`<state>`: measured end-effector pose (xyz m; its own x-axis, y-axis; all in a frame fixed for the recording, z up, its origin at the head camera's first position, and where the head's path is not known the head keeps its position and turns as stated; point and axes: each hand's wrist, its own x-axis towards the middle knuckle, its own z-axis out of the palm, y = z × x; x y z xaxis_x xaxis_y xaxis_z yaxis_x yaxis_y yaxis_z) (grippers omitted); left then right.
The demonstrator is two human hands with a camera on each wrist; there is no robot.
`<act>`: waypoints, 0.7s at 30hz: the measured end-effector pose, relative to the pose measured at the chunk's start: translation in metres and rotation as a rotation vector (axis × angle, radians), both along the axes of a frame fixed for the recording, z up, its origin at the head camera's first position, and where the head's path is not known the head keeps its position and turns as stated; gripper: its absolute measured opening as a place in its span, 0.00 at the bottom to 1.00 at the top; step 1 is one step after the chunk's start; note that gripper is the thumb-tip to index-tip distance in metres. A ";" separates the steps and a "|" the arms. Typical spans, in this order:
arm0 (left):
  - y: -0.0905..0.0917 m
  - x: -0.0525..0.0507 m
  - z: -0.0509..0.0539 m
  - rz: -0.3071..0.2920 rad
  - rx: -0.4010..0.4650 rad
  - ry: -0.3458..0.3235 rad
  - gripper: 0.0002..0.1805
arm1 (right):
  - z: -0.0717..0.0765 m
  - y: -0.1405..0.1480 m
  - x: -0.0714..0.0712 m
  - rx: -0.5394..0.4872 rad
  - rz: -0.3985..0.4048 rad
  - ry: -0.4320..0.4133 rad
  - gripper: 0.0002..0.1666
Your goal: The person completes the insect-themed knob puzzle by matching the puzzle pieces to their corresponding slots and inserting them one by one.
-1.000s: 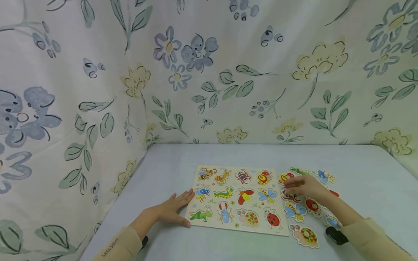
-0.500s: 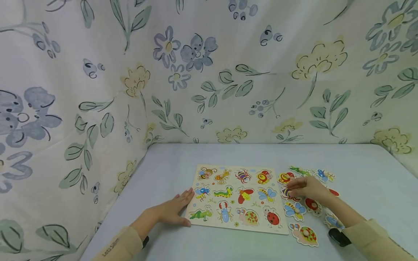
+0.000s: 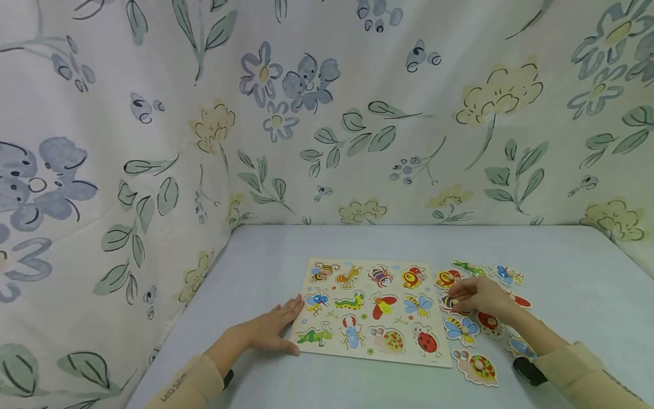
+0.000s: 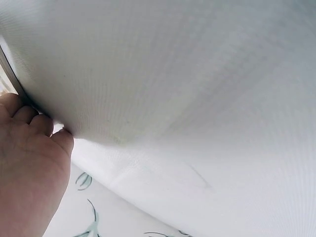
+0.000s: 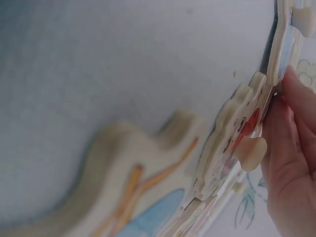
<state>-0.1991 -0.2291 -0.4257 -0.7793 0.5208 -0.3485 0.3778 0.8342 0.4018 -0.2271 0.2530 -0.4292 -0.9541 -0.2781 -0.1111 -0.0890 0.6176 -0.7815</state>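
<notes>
A wooden insect puzzle board (image 3: 365,363) lies flat on the table. My left hand (image 3: 268,330) rests at its left edge, fingers extended and the tips touching the board; the left wrist view shows this hand (image 4: 32,163) at the far left. Right of the board, my right hand (image 3: 482,298) is over the spider puzzle piece (image 3: 448,305), its fingers bent close to the piece. Whether they pinch it is hidden. In the right wrist view, the fingers of the right hand (image 5: 291,158) are close together beside several knobbed pieces seen edge-on.
Around my right hand lie a butterfly piece (image 3: 446,278), a grasshopper piece (image 3: 467,267), a mosquito piece (image 3: 507,276), a blue-winged bee piece (image 3: 461,332), a ladybug piece (image 3: 489,324) and a snail piece (image 3: 478,369). A floral curtain (image 3: 357,142) hangs behind the table (image 3: 265,250).
My right hand has shifted slightly right over the spider piece, uncovering more of it. The left hand stays at the board's edge.
</notes>
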 end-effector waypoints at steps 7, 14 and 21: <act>0.000 0.001 0.001 0.006 0.009 -0.008 0.58 | 0.004 -0.005 -0.001 0.107 0.017 0.048 0.10; 0.000 0.002 0.002 0.006 0.003 -0.006 0.57 | 0.004 -0.005 -0.003 0.093 0.077 0.072 0.07; 0.002 0.002 0.007 -0.003 -0.036 0.021 0.57 | 0.004 -0.005 -0.004 0.096 0.073 0.098 0.06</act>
<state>-0.1975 -0.2269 -0.4185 -0.7848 0.5106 -0.3512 0.3883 0.8469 0.3633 -0.2313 0.2480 -0.4252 -0.9394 -0.3395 -0.0481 -0.2091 0.6783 -0.7044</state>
